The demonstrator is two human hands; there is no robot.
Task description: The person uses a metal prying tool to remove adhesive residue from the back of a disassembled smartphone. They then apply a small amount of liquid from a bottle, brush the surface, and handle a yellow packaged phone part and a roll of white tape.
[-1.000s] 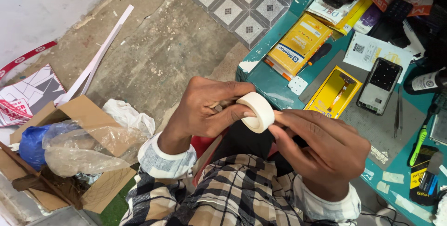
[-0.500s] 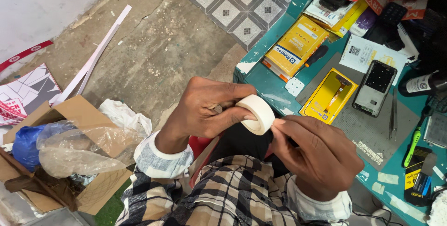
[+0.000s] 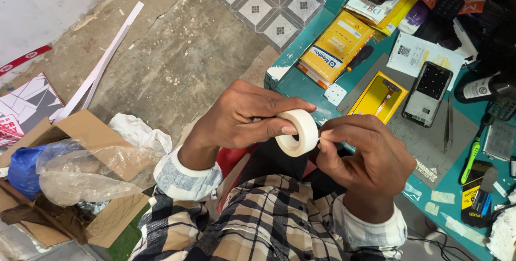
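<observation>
I see the white tape roll [image 3: 297, 132] held over my lap, just off the teal bench [image 3: 301, 86] edge. L hand [image 3: 244, 118] grips it, thumb pressed along the roll's outer face, fingers curled round the back. R hand [image 3: 365, 153] touches the roll's right side, thumb & forefinger pinched on the tape end. Yellow box [image 3: 336, 46] & phone [image 3: 427, 93] lie on the bench; cardboard box [image 3: 80, 132] w/ plastic bags sits on the floor at left.

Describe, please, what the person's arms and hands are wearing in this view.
Both hands, left hand and right hand, are bare: no gloves or rings visible. The arms wear a plaid shirt in beige, black and white, with lighter checked cuffs at the wrists.
</observation>
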